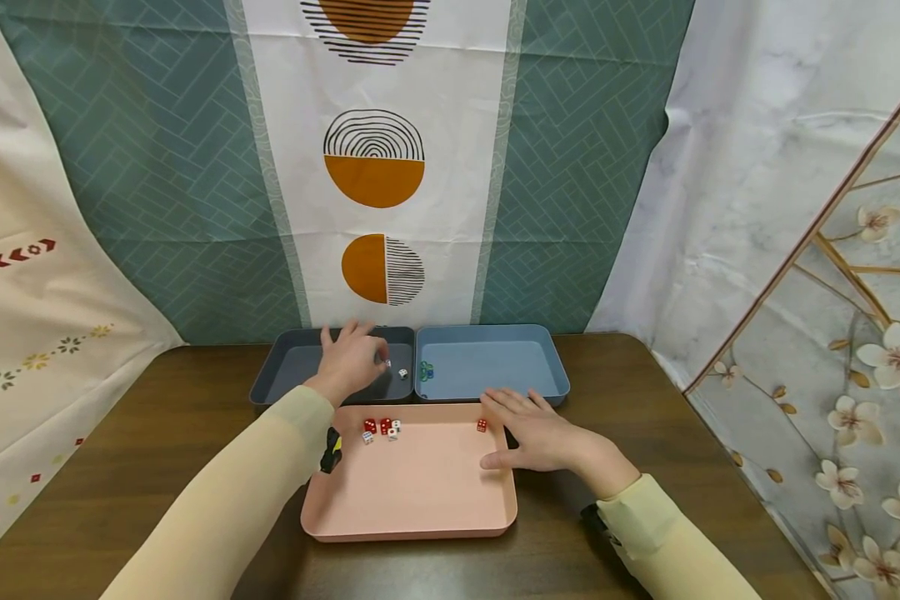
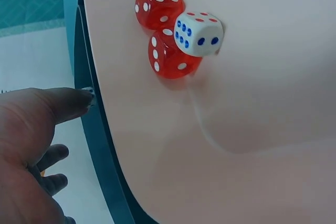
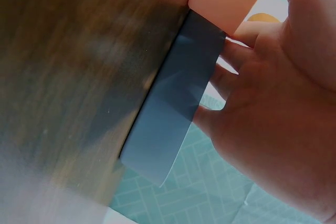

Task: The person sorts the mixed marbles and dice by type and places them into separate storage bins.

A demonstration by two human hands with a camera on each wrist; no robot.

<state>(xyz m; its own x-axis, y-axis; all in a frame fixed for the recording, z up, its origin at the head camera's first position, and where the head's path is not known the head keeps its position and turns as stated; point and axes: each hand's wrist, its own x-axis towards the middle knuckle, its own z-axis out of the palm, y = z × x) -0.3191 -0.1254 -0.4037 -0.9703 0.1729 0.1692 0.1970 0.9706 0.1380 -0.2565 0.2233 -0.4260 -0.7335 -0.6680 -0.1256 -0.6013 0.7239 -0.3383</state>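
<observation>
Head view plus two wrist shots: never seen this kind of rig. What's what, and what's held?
No machine here: a person works bare-handed. The head picture comes from a camera worn on the head, looking forward and down; the others come from a camera on each wrist. On the wooden table sit a pink tray nearest the person and, behind it, a dark tray and a blue tray. The pink tray holds red dice and white dice. The left hand reaches over the dark tray, fingertips at a small white die; whether it's gripped, I can't tell. The right hand is spread at the pink tray's right edge, with nothing visibly held.
</observation>
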